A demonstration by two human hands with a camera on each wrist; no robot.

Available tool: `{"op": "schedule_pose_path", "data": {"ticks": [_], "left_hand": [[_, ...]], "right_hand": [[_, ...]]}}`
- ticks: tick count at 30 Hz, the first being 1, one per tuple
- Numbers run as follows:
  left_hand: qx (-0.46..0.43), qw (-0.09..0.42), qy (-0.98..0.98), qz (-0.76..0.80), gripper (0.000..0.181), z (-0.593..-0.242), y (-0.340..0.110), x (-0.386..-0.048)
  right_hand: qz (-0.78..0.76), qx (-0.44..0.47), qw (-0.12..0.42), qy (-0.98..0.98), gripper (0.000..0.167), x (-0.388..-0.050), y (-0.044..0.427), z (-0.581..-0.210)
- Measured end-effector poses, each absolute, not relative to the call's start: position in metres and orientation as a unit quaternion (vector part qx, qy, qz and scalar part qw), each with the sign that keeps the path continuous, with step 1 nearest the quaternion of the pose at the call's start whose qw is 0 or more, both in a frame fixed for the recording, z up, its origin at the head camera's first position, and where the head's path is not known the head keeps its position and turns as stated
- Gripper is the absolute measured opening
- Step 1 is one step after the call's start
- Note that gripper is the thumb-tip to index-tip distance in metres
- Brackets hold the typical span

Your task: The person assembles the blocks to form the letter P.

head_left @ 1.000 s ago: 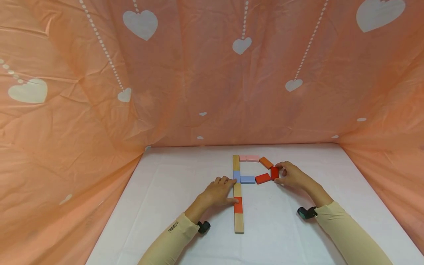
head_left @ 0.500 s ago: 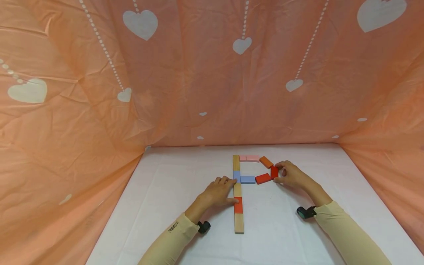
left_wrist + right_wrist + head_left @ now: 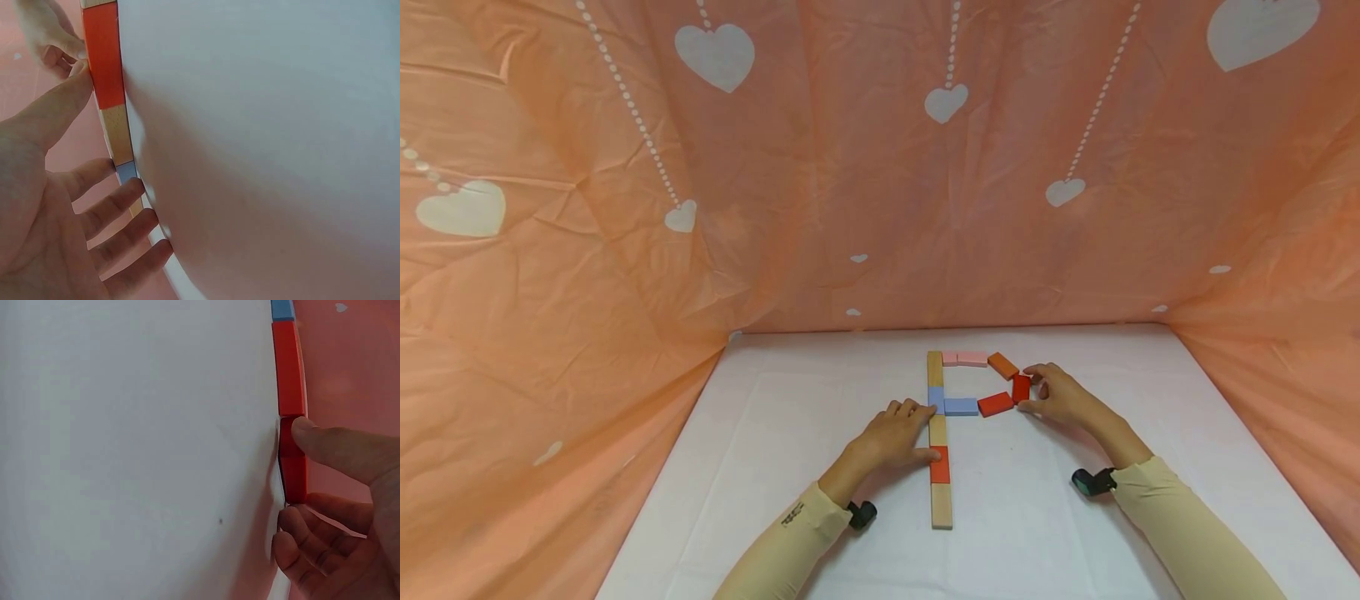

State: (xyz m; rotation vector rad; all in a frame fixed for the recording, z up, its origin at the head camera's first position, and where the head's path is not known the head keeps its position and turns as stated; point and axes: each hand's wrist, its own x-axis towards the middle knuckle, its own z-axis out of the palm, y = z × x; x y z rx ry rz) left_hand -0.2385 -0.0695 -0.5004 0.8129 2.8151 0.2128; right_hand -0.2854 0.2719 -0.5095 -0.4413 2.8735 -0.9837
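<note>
Flat wooden blocks lie end to end in a P-like outline. My left hand (image 3: 889, 437) rests along its upright column, with relaxed, spread fingers. Its thumb touches an orange-red block (image 3: 104, 59) and its index fingertip a blue block (image 3: 936, 398). At the right end of the loop, my right hand (image 3: 1064, 398) pinches a dark red block (image 3: 1021, 389) between thumb and index finger. In the right wrist view the thumb lies over one end of that block. Beside it lie a tilted red block (image 3: 996, 404) and a tilted orange block (image 3: 1003, 366).
Pink blocks (image 3: 972, 359) form the loop's top, and another blue block (image 3: 961, 407) joins the loop to the column. A natural wood block (image 3: 942, 507) ends the column nearest me. White cloth (image 3: 775, 417) covers the table; an orange heart-patterned curtain (image 3: 880, 183) hangs behind and at the sides.
The dark red block has shifted very slightly away from me, toward the orange block, with my right fingers on it. My left hand has stayed in place.
</note>
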Motion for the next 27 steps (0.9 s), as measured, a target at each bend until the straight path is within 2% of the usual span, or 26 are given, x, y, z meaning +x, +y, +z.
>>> {"op": "schedule_pose_path", "data": {"ticks": [12,27], "left_hand": [[0.271,0.106,0.954,0.074,0.082,-0.4969,-0.0691,-0.2378],[0.276,0.106,0.953,0.066,0.084,-0.4991,-0.0705,-0.2398]], "right_hand": [[-0.343,-0.140,0.039,0.928,0.058,-0.2857,0.2730,-0.5111],[-0.349,-0.144,0.039,0.925,0.064,-0.2842,0.2736,-0.5108]]}}
